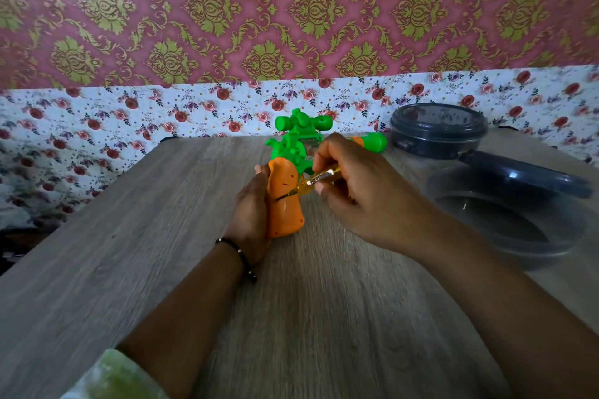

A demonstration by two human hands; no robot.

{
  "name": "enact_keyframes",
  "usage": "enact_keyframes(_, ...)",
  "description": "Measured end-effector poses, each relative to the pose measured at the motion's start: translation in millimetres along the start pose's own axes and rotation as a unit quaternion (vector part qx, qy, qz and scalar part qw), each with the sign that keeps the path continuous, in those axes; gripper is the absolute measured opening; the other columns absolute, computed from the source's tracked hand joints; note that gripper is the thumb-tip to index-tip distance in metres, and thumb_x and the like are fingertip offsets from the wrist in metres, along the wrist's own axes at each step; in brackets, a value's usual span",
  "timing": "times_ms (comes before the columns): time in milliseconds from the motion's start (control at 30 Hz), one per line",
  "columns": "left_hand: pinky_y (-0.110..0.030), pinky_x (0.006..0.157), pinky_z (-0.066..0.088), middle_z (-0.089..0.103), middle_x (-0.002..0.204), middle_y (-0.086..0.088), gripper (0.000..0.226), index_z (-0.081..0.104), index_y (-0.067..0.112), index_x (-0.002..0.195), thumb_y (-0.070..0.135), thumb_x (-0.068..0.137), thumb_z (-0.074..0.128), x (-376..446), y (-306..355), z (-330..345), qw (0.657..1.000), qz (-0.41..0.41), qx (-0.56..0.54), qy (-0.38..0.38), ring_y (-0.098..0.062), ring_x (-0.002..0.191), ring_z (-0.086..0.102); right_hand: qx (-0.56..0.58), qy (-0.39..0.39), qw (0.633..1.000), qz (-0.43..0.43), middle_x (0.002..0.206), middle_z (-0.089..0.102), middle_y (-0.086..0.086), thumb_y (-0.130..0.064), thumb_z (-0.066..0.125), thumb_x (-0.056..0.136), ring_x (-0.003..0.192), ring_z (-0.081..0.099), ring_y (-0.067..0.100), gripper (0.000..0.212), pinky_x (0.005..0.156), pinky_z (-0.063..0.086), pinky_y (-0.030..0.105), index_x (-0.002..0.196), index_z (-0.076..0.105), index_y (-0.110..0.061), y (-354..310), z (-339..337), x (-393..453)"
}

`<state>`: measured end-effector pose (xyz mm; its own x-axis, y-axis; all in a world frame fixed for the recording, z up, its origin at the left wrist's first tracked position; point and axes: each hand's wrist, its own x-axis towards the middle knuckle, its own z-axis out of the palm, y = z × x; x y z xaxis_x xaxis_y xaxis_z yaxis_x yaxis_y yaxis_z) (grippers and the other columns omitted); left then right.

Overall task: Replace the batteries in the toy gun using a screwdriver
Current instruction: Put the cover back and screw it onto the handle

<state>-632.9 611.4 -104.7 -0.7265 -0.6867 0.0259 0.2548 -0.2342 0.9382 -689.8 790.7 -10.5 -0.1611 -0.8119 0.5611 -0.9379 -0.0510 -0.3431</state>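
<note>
**Screwdriver tip on the grip of the toy gun**

One toy gun (285,201) sits near the middle of the bench (129,253), its orange grip pointing toward the person and its green body, scope and barrel pointing away and to the right. The left hand (251,220) wraps the left side of the grip, fingers curled behind it so that only a fingertip shows past the top edge. The right hand (366,191) pinches one screwdriver (311,183) with a clear yellow handle; the thin metal shaft slants down to the left and its tip touches the orange grip. Whether the tip sits in a screw is too small to tell, and the middle of the gun is hidden behind the right hand.

A dark beaded bracelet (241,256) circles the left wrist, and a pale green sleeve (113,376) is cut off at the bottom edge.

The bench has a grey-brown wood-grain top. To the right of the gun stand two round containers: a dark lidded one (437,129) at the back and a clear open one (505,220) nearer, with a dark lid (525,176) leaning across its far rim. Their contents cannot be made out through the blur.

Behind the bench runs a white band of floral wallpaper (162,110) with red roses, and above it a pink wall covering (291,10) with gold damask motifs.
</note>
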Motion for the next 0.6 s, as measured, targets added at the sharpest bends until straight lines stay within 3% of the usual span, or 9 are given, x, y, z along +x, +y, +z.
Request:
enact_keyframes(133, -0.031, 0.069, 0.056, 0.065, 0.118, -0.013, 0.057, 0.052, 0.012, 0.138, 0.051, 0.102, 0.03, 0.4, -0.5, -1.0, 1.0, 0.004, 0.002, -0.011, -0.019, 0.086, 0.065, -0.101, 0.038, 0.994, 0.023, 0.071, 0.054, -0.002, -0.031, 0.058, 0.088, 0.063, 0.051, 0.02, 0.025, 0.056, 0.043, 0.033, 0.1, 0.048, -0.012, 0.4, -1.3, 0.1)
enact_keyframes(200, -0.032, 0.073, 0.057, 0.067, 0.121, -0.011, 0.056, 0.054, 0.014, 0.136, 0.051, 0.102, 0.03, -1.3, -0.4, -0.2, 1.0, 0.005, 0.011, -0.013, -0.021, 0.093, 0.066, -0.182, 0.073, 0.981, 0.01, 0.069, 0.059, 0.005, -0.04, 0.054, 0.09, 0.063, 0.059, 0.029, 0.032, 0.05, 0.045, 0.034, 0.1, 0.049, -0.01, 0.2, 0.2, -1.0)
enact_keyframes(267, -0.041, 0.087, 0.055, 0.066, 0.126, -0.013, 0.057, 0.056, 0.016, 0.135, 0.053, 0.101, 0.031, -3.2, 0.9, 0.7, 1.0, -0.001, 0.01, -0.008, -0.029, 0.108, 0.065, -0.224, 0.092, 0.97, -0.007, 0.073, 0.062, 0.008, -0.044, 0.048, 0.089, 0.064, 0.061, 0.032, 0.037, 0.048, 0.042, 0.032, 0.099, 0.051, -0.009, -0.5, 2.2, -3.0)
enact_keyframes(367, -0.057, 0.104, 0.045, 0.063, 0.131, -0.017, 0.061, 0.055, 0.016, 0.136, 0.059, 0.097, 0.035, -2.2, 0.8, 0.8, 1.0, -0.009, -0.007, 0.0, -0.036, 0.123, 0.058, -0.13, 0.06, 0.99, -0.007, 0.093, 0.056, 0.001, -0.035, 0.049, 0.087, 0.069, 0.055, 0.017, 0.03, 0.055, 0.042, 0.031, 0.106, 0.047, -0.012, -2.1, 1.3, -3.1)
enact_keyframes(433, -0.059, 0.106, 0.042, 0.063, 0.131, -0.017, 0.065, 0.055, 0.015, 0.135, 0.062, 0.093, 0.039, -0.8, -0.2, 0.3, 1.0, -0.003, -0.005, -0.003, -0.038, 0.125, 0.057, -0.017, 0.026, 0.999, -0.013, 0.086, 0.046, -0.011, -0.022, 0.055, 0.087, 0.063, 0.043, 0.001, 0.02, 0.056, 0.035, 0.024, 0.103, 0.047, -0.013, -2.3, -0.3, -1.0)
enact_keyframes(500, -0.058, 0.106, 0.043, 0.064, 0.131, -0.016, 0.064, 0.056, 0.014, 0.135, 0.061, 0.095, 0.036, -0.4, -0.5, -0.1, 1.0, 0.005, 0.002, -0.005, -0.036, 0.124, 0.058, -0.004, 0.021, 1.0, -0.017, 0.07, 0.043, -0.012, -0.022, 0.058, 0.087, 0.057, 0.039, 0.002, 0.015, 0.053, 0.032, 0.023, 0.095, 0.048, -0.013, -1.8, 0.7, -0.2)
enact_keyframes(600, -0.058, 0.104, 0.045, 0.065, 0.13, -0.015, 0.062, 0.056, 0.016, 0.135, 0.06, 0.097, 0.034, 0.0, -1.1, -1.3, 1.0, 0.005, 0.012, -0.003, -0.032, 0.12, 0.062, -0.115, 0.065, 0.991, 0.009, 0.057, 0.042, -0.006, -0.042, 0.051, 0.086, 0.053, 0.046, 0.019, 0.028, 0.049, 0.04, 0.032, 0.086, 0.049, -0.015, -5.9, 4.0, -1.6)
